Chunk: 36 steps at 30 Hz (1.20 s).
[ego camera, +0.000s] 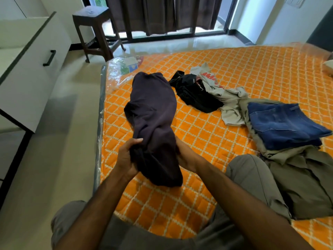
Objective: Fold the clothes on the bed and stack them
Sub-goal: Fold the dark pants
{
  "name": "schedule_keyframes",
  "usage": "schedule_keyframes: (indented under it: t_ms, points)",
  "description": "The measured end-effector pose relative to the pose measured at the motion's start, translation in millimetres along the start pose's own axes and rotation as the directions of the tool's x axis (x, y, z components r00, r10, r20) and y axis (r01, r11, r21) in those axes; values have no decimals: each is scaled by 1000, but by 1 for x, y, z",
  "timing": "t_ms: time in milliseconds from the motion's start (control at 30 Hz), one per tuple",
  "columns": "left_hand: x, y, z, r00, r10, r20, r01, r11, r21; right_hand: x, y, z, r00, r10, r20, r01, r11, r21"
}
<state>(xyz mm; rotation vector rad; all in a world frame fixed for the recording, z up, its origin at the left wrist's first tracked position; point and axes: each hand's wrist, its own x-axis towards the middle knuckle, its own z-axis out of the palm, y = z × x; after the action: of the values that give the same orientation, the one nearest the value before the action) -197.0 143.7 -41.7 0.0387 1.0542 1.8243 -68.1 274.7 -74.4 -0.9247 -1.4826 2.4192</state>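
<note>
Both hands gripped the near end of a dark purple garment (153, 112): the left hand (126, 157) had its fingers curled closed around the bunched fabric, and the right hand (185, 156) clutched it from the other side, partly hidden behind the cloth. The garment stretched away from the person across the orange quilted bed (252, 69), close to its left edge. Toward the bed's middle lay a crumpled black garment (194, 92) touching a rumpled beige shirt (228, 101), and near the right edge folded blue jeans (284, 123) rested on olive clothing (306, 177).
</note>
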Motion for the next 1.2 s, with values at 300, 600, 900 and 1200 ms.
schedule_keyframes:
  t_ms: [300, 600, 900, 1200]
  points:
    - [-9, 5, 5, 999, -4, 53, 4, 1000, 3, -26, 14, -12, 979, 204, 6, -202, 965, 167]
    - [-49, -46, -21, 958, -284, -22, 285, 955, 87, -82, 36, -5, 990, 142, 24, -143, 988, 51]
    - [-79, -83, -30, 1000, -15, -9, 17, 920, 392, -105, 23, 2, 987, 110, -117, -142, 939, -313]
    - [-99, -93, -21, 992, -76, -96, 107, 923, 369, -130, 43, 3, 961, 255, -108, -253, 967, 35]
